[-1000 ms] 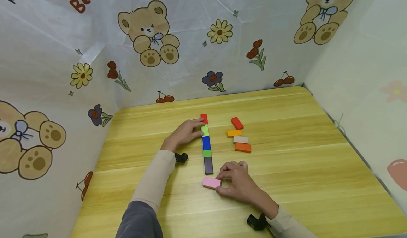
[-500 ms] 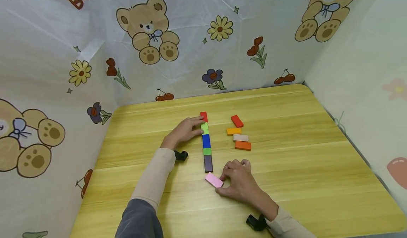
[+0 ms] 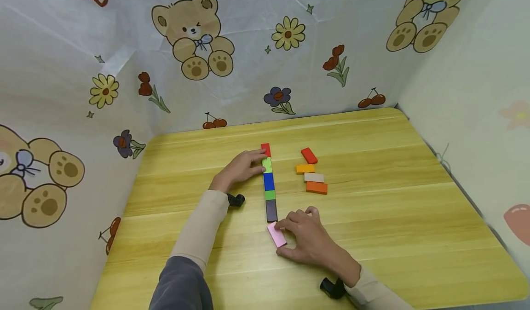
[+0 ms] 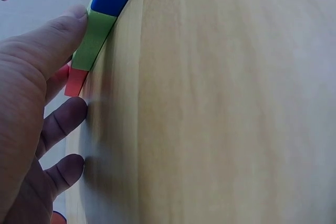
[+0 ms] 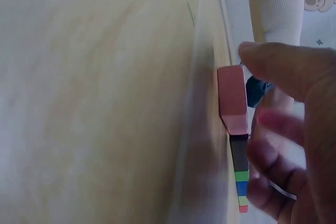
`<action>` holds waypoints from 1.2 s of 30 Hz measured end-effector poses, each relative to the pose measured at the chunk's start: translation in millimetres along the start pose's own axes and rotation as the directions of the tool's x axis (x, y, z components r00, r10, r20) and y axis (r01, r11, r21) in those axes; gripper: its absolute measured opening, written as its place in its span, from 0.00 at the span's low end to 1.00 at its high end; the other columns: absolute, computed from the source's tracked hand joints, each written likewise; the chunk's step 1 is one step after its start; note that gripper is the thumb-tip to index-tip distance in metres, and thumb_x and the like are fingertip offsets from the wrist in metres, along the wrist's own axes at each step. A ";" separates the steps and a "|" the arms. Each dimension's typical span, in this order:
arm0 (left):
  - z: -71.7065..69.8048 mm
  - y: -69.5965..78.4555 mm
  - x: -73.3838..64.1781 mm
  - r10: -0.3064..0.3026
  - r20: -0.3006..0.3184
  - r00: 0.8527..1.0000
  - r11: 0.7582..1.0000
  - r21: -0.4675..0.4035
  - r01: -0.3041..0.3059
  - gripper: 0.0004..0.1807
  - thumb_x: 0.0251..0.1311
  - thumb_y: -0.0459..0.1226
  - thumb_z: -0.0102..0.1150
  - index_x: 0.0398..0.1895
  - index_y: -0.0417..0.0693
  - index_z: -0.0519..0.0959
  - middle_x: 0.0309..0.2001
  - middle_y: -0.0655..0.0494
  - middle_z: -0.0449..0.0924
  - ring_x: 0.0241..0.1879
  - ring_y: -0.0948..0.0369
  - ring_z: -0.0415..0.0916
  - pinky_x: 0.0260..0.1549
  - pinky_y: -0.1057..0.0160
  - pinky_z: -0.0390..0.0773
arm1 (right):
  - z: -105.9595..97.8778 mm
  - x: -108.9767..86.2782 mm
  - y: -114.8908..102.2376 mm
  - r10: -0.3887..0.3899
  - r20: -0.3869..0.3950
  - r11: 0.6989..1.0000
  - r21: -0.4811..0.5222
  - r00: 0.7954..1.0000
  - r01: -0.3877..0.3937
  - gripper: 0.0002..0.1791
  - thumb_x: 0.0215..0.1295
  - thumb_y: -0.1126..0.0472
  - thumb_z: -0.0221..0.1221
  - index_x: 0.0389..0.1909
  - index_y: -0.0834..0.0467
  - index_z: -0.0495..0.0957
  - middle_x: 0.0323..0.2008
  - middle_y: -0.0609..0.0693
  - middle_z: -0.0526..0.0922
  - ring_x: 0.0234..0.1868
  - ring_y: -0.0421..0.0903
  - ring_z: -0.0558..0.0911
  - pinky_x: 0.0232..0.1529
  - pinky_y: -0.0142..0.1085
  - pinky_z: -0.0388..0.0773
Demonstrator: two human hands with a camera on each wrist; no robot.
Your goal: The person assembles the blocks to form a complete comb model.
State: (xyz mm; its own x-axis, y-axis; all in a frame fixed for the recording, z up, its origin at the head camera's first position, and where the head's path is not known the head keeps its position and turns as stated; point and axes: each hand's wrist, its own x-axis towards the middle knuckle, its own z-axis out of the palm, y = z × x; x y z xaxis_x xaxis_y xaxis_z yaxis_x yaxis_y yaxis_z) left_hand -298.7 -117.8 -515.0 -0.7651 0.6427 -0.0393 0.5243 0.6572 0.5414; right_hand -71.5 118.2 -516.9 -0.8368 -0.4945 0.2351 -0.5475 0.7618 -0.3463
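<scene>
A row of small blocks runs away from me along the table: dark grey (image 3: 271, 210), green (image 3: 270, 195), blue (image 3: 268, 181), light green (image 3: 267, 164) and red (image 3: 266, 149). My left hand (image 3: 240, 168) touches the far end, its index fingertip on the red block and its thumb against the side of the light green one. At the near end, a pink block (image 3: 276, 235) lies slightly askew, close to the dark grey block. My right hand (image 3: 310, 238) holds it, with the thumb at its near end and the index finger by its far right corner.
Right of the row lie an orange-red block (image 3: 316, 188), a beige block (image 3: 313, 177), a yellow-orange block (image 3: 305, 169) and a second red block (image 3: 308, 155). The wooden table (image 3: 393, 218) meets a wall sheet (image 3: 244, 71) printed with bears at the back.
The pink block has turned from lying crosswise to nearly in line with the row and moved up to its near end, my right hand moving with it. My left hand stays put.
</scene>
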 end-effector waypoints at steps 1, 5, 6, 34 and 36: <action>0.0 -0.3 0.0 0.000 0.000 1.000 1.000 0.002 0.000 0.30 0.70 0.51 0.58 0.73 0.55 0.70 0.77 0.61 0.61 0.77 0.56 0.56 0.75 0.51 0.59 | 0.0 0.0 0.3 -0.019 0.005 1.000 0.006 1.000 0.019 0.23 0.45 0.36 0.74 0.42 0.40 0.86 0.32 0.34 0.78 0.36 0.35 0.72 0.51 0.49 0.59; 0.5 -1.6 -0.6 0.003 0.001 1.000 1.000 0.007 -0.003 0.30 0.70 0.52 0.57 0.72 0.55 0.70 0.77 0.60 0.61 0.77 0.56 0.56 0.75 0.52 0.60 | 1.2 1.0 -0.4 -0.048 0.018 0.999 0.004 0.999 0.048 0.21 0.49 0.39 0.73 0.45 0.40 0.89 0.32 0.35 0.80 0.36 0.36 0.73 0.52 0.49 0.60; 0.5 -1.8 -0.5 0.005 0.000 1.000 1.000 0.008 -0.005 0.30 0.70 0.52 0.57 0.72 0.55 0.70 0.77 0.60 0.61 0.77 0.56 0.56 0.75 0.52 0.60 | 1.7 1.8 -1.0 -0.044 0.015 0.999 -0.003 0.999 0.044 0.21 0.49 0.38 0.73 0.44 0.40 0.89 0.32 0.35 0.81 0.37 0.36 0.74 0.52 0.49 0.60; 0.0 -0.7 0.4 0.017 0.003 1.000 1.000 -0.009 -0.017 0.29 0.70 0.50 0.58 0.72 0.55 0.71 0.77 0.60 0.61 0.77 0.55 0.57 0.75 0.53 0.60 | 3.0 11.9 -5.2 0.066 0.128 0.997 0.017 0.990 -0.069 0.28 0.48 0.32 0.72 0.49 0.41 0.85 0.42 0.38 0.87 0.43 0.39 0.78 0.55 0.53 0.60; -0.7 -0.1 -0.2 0.016 0.002 1.000 1.000 -0.011 -0.016 0.29 0.70 0.50 0.58 0.72 0.54 0.71 0.77 0.59 0.61 0.77 0.55 0.56 0.75 0.52 0.60 | 4.4 12.4 -6.0 0.069 0.125 0.997 0.011 0.990 -0.071 0.28 0.48 0.32 0.72 0.48 0.41 0.85 0.42 0.38 0.87 0.43 0.39 0.78 0.56 0.53 0.60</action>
State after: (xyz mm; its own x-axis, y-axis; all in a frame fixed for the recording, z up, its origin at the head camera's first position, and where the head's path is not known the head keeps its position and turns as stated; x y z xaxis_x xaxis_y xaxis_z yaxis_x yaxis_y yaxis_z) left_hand -298.8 -118.2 -514.4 -0.7559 0.6539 -0.0324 0.5323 0.6427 0.5510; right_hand -78.6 105.7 -515.9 -0.8670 -0.4890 0.0957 -0.4868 0.7904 -0.3719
